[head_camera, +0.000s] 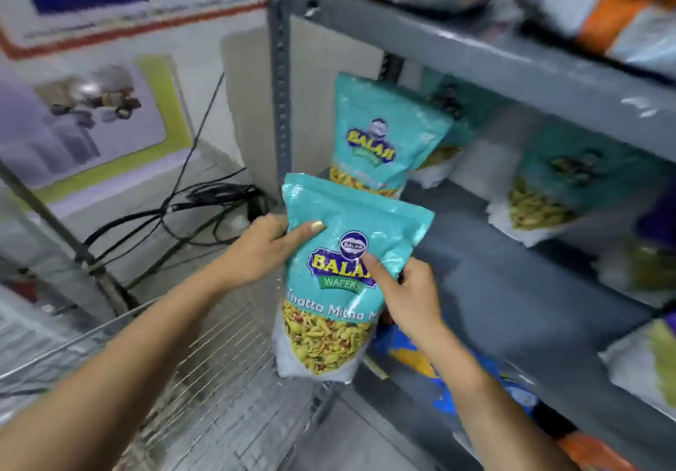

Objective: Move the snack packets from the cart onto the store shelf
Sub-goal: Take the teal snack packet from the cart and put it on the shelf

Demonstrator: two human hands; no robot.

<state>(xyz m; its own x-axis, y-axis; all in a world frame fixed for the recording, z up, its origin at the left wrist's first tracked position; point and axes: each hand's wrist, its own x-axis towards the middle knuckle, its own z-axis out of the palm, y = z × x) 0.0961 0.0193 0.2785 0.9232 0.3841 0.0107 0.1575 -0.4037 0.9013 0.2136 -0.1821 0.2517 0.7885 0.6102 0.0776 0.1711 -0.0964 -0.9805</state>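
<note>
Both hands are clamped on one teal snack packet (340, 269), left hand (261, 247) gripping its left edge, right hand (409, 295) on its right side. It's upright, held over the wire cart (219, 379), just off the grey shelf's (494, 287) front left corner. Another teal packet (384, 137) stands at that shelf's left edge.

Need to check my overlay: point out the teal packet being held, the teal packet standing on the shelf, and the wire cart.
held teal packet (344, 287), head view, on its front logo.
standing teal packet (380, 134), head view, on its front panel.
wire cart (219, 379), head view, on its mesh.
</note>
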